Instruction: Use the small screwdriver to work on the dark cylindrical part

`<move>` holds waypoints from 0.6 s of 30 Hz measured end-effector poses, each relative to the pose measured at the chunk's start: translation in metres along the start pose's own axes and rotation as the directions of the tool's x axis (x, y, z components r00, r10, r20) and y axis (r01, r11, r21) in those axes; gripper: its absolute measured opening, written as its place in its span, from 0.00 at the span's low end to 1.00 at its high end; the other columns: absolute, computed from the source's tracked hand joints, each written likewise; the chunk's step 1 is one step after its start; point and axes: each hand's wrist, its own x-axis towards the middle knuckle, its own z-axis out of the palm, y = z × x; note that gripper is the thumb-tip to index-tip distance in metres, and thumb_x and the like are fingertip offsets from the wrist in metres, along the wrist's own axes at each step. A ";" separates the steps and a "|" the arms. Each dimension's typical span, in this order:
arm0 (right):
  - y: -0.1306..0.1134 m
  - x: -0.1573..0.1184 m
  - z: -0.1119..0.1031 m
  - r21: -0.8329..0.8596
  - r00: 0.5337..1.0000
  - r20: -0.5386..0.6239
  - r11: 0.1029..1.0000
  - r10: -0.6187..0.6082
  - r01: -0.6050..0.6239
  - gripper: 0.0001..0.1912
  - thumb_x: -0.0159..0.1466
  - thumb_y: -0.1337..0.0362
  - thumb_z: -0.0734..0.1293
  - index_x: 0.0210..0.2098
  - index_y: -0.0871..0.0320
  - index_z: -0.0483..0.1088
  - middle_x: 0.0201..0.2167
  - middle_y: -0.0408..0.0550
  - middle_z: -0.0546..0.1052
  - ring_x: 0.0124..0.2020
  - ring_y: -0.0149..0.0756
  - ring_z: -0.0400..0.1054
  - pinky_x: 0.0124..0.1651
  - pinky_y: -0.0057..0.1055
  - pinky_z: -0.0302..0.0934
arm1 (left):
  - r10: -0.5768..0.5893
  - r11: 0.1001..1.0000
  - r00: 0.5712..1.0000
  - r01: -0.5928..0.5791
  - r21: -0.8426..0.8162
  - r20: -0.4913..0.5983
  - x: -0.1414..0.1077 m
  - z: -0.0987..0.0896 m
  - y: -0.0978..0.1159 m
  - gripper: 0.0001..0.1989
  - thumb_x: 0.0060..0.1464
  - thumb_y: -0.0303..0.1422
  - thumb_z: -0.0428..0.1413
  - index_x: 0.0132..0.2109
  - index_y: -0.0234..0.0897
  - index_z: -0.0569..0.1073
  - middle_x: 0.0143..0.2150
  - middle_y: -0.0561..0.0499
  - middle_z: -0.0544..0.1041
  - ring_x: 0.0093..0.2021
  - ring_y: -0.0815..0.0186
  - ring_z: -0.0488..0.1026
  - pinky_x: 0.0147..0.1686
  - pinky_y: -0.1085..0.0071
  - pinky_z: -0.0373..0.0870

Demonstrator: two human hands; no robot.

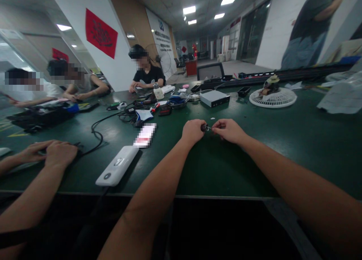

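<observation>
Both hands are closed on a small dark part [204, 127], pinching it between the fingertips, with the left hand [192, 132] at one end and the right hand [228, 131] at the other, just above the green table [283, 147]. A shiny bit seems to stick out of it, though it's too small to say for sure. Ahead of the grip sits a grey metal box [214, 98], with a white round fan guard [273, 100] further right. Left of the grip lies a white plastic box [117, 165], and past it a co-worker's hands [53, 152] rest near a black cable [97, 139]
</observation>
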 end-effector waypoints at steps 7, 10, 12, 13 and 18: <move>-0.003 -0.004 -0.003 -0.267 0.997 -0.016 0.962 -0.072 0.065 0.04 0.58 0.66 0.70 0.32 0.57 0.78 0.31 0.47 0.81 0.31 0.35 0.74 0.35 0.33 0.66 | 0.009 1.000 1.000 -0.009 -0.014 0.002 0.000 0.001 0.000 0.15 0.52 0.26 0.57 0.46 0.43 0.80 0.44 0.49 0.82 0.45 0.59 0.76 0.48 0.64 0.70; -0.003 -0.004 0.001 -0.123 0.997 0.038 0.990 -0.068 0.072 0.05 0.60 0.63 0.69 0.34 0.57 0.77 0.31 0.47 0.81 0.25 0.32 0.71 0.29 0.31 0.65 | 0.000 1.000 1.000 -0.001 -0.018 -0.008 -0.001 0.000 0.000 0.13 0.53 0.27 0.57 0.45 0.43 0.80 0.43 0.49 0.82 0.45 0.59 0.76 0.48 0.65 0.70; -0.003 -0.002 0.001 -0.008 0.998 0.024 0.998 -0.063 0.063 0.08 0.61 0.61 0.68 0.37 0.58 0.76 0.31 0.49 0.81 0.22 0.30 0.69 0.25 0.30 0.64 | -0.016 1.000 1.000 0.016 -0.022 -0.011 -0.001 0.000 0.000 0.11 0.54 0.29 0.57 0.44 0.42 0.80 0.43 0.48 0.82 0.45 0.59 0.76 0.48 0.65 0.71; -0.003 -0.002 0.001 0.026 0.998 0.005 0.998 -0.056 0.056 0.09 0.62 0.60 0.68 0.39 0.59 0.76 0.32 0.49 0.81 0.22 0.30 0.69 0.24 0.30 0.63 | -0.020 1.000 1.000 0.019 -0.024 -0.015 -0.001 0.000 0.000 0.10 0.55 0.29 0.57 0.44 0.42 0.80 0.43 0.48 0.82 0.44 0.59 0.76 0.48 0.65 0.71; -0.004 -0.002 -0.004 -0.176 0.992 -0.096 0.983 -0.077 0.059 0.06 0.58 0.63 0.70 0.33 0.58 0.79 0.30 0.49 0.81 0.30 0.35 0.73 0.33 0.32 0.66 | 0.000 1.000 1.000 0.000 -0.014 -0.024 0.000 0.003 -0.001 0.10 0.55 0.29 0.56 0.43 0.43 0.80 0.42 0.49 0.82 0.44 0.58 0.77 0.46 0.65 0.71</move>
